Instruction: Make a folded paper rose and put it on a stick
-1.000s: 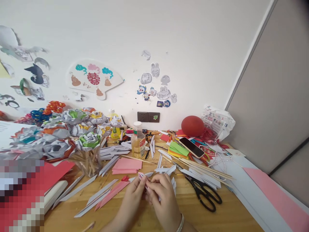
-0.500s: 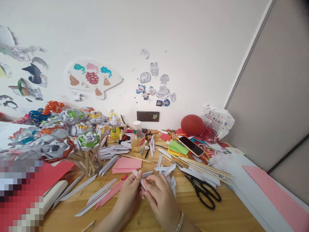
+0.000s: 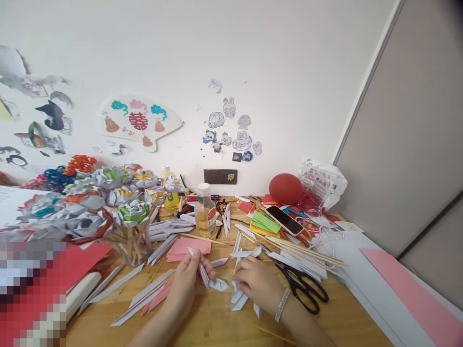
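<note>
We see the left hand pinching a narrow, folded white-and-pink paper piece above the wooden table; the right hand is over folded white paper strips, its grip unclear to us, near black-handled scissors.

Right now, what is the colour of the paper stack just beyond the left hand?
The paper stack is pink, best seen in the head view.
</note>
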The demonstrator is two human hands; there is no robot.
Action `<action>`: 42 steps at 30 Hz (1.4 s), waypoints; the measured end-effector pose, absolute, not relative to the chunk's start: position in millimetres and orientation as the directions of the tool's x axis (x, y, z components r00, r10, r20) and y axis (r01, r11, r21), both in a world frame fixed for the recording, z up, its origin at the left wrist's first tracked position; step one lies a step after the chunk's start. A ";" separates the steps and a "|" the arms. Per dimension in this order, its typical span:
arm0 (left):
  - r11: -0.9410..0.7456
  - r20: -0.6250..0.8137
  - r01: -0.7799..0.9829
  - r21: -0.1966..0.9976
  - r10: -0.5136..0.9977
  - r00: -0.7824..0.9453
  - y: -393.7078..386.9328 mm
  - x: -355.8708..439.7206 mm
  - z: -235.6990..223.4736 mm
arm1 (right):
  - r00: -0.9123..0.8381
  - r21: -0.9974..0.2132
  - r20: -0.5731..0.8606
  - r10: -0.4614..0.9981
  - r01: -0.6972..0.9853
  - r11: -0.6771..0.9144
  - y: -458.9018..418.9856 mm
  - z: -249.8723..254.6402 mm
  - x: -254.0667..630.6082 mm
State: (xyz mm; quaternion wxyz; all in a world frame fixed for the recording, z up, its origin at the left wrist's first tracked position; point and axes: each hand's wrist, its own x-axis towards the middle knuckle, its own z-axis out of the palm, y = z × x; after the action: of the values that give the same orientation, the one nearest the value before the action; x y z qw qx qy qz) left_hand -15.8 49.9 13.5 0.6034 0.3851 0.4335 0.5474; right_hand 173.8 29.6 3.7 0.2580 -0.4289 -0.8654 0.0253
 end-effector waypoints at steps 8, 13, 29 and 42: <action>0.119 -0.097 -0.369 0.922 0.992 0.079 50.6 -15.6 9.8 | -0.560 0.005 0.444 0.699 0.782 0.623 37.0 0.5 176.1; 0.154 -0.094 -0.328 0.932 0.977 0.190 47.7 -11.9 9.0 | -0.413 -0.209 0.561 0.718 0.768 0.606 32.3 12.0 175.4; 0.170 -0.056 -0.236 0.957 0.903 0.426 29.3 1.6 -9.2 | 0.168 -0.988 0.152 0.974 0.062 0.143 14.4 11.9 127.3; 0.171 -0.023 -0.277 0.946 0.884 0.467 24.2 4.6 -6.9 | 0.261 -0.930 0.319 0.911 0.270 0.248 8.6 16.8 124.4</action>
State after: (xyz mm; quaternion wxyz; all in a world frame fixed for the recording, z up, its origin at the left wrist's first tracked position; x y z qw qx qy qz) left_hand 4.6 24.2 -6.9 0.7004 0.4928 0.3079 0.4144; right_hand 124.4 8.6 16.8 0.5761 -0.5466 -0.5404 0.2781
